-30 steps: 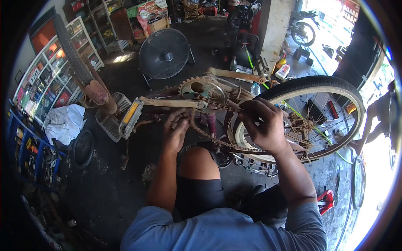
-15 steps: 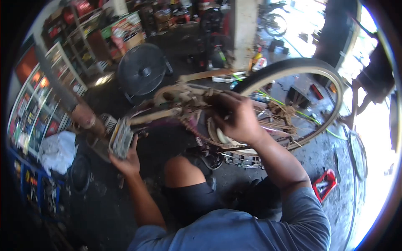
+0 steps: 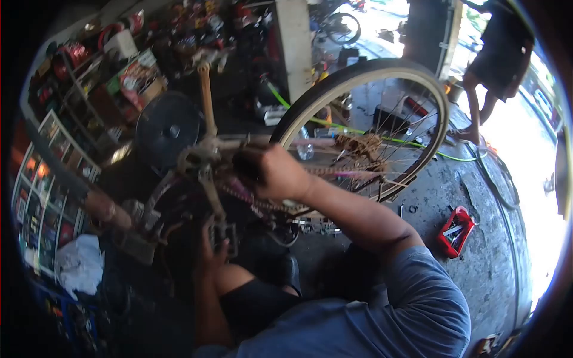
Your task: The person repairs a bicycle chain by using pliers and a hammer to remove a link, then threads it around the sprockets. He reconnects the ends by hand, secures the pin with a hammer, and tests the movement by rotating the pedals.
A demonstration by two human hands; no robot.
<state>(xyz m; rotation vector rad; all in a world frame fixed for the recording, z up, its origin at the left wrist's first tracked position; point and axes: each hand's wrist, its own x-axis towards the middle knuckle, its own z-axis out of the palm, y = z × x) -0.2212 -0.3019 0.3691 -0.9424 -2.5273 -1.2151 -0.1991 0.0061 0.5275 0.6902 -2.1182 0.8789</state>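
Observation:
A bicycle lies with its rear wheel (image 3: 285, 119) raised at the right and its crank arms near the middle of the head view. My left hand (image 3: 209, 253) is closed around the pedal (image 3: 231, 238) at the end of the lower crank arm (image 3: 212, 194). Beside the chainring (image 3: 192, 161), my right hand (image 3: 280, 173) is curled at the frame, and its shaded fingertips hide whatever they grip. The rusty chain (image 3: 334, 171) runs back from there to a dirt-caked rear sprocket (image 3: 361, 146).
A red tray (image 3: 444, 241) of tools lies on the floor at right. A green hose (image 3: 406, 142) passes behind the wheel. A round black fan (image 3: 170, 128) and a glass cabinet (image 3: 45, 173) stand at left. Another person's legs (image 3: 477, 107) show at upper right.
The cranks have turned, bringing the held pedal right and downward in view with my left hand. My right hand appears further left. The camera view has also shifted.

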